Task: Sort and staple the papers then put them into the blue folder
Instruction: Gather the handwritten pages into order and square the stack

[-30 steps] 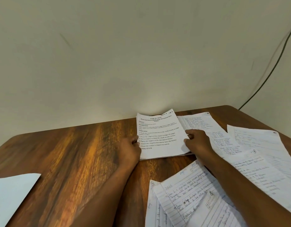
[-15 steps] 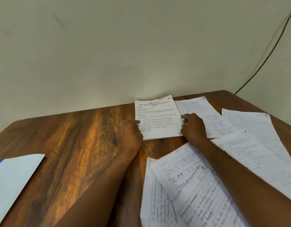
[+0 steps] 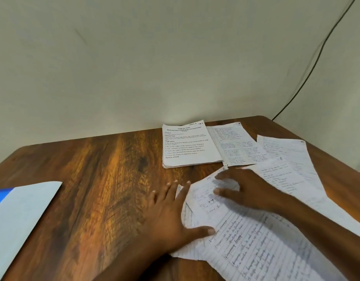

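A stack of printed sheets [image 3: 188, 145] lies near the wall with nothing touching it. Handwritten lined pages [image 3: 250, 238] spread over the table's near right. My left hand [image 3: 173, 211] lies flat with fingers spread at the left edge of these pages, thumb on the paper. My right hand [image 3: 243, 189] hovers over or touches their top corner, fingers extended and blurred. More handwritten sheets [image 3: 286, 159] fan out to the right. The blue folder [image 3: 0, 196] shows at the far left edge under a white sheet [image 3: 19, 218]. No stapler is in view.
The wooden table [image 3: 94, 179] stands in a corner against pale walls. A dark cable [image 3: 316, 55] runs down the right wall. Bare wood lies between the white sheet and my left hand.
Both hands have left the printed stack and moved toward me onto the near handwritten pages. The printed stack now lies flat by itself.
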A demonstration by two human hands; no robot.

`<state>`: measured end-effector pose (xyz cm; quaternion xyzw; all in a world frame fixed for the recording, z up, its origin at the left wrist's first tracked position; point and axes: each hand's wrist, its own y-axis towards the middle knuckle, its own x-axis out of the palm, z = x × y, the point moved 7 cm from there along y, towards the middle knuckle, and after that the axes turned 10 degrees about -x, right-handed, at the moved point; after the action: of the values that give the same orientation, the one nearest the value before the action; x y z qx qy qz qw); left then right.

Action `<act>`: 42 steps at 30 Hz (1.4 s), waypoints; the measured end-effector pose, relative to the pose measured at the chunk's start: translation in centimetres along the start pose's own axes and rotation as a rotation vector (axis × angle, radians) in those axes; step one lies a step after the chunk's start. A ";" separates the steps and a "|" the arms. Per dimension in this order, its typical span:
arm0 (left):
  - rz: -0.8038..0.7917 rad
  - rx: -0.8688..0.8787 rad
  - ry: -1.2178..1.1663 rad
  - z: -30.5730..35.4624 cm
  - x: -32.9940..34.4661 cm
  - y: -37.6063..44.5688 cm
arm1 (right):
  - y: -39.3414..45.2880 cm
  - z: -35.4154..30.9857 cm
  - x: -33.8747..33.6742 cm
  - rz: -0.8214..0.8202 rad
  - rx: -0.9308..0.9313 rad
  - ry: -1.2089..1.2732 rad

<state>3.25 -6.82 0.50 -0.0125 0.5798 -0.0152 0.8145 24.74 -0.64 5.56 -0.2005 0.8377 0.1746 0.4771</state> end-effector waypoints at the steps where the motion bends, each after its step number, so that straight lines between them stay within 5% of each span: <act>1: -0.026 0.013 0.051 -0.1 0.5 -0.4 | -1.5 0.0 1.2 -0.079 -0.006 -0.054; 4: -0.091 -0.003 0.113 -1.3 1.1 -0.7 | -4.2 0.1 4.9 -0.185 -0.055 -0.217; 8: -0.104 -0.024 0.155 -3.2 0.7 -0.7 | -3.9 -1.6 7.4 -0.092 -0.095 -0.284; 20: -0.061 -0.191 0.035 -11.4 -2.9 0.1 | 3.3 -9.1 12.7 -0.054 -0.127 -0.146; 23: -0.038 -0.202 0.061 -11.4 -2.6 0.2 | 4.1 -8.8 10.4 0.117 -0.076 0.043; 27: -0.004 -0.216 0.000 -11.5 -2.8 0.3 | 2.1 -5.4 3.2 0.372 0.031 -0.423; 32: 0.094 -0.231 0.008 -10.5 -3.7 -0.1 | -2.1 1.8 -1.0 0.170 0.496 -0.621; 36: 0.187 -0.138 0.091 -7.1 -3.6 -1.1 | -3.2 1.3 1.3 0.174 0.422 -0.708; 42: -0.009 -0.156 0.139 -7.4 -0.5 -0.6 | -0.9 -2.8 4.8 0.145 0.290 -0.755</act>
<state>-3.93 -7.42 -1.48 -0.0774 0.6342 0.0253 0.7689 20.95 -3.60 2.61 0.0065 0.6318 0.1494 0.7605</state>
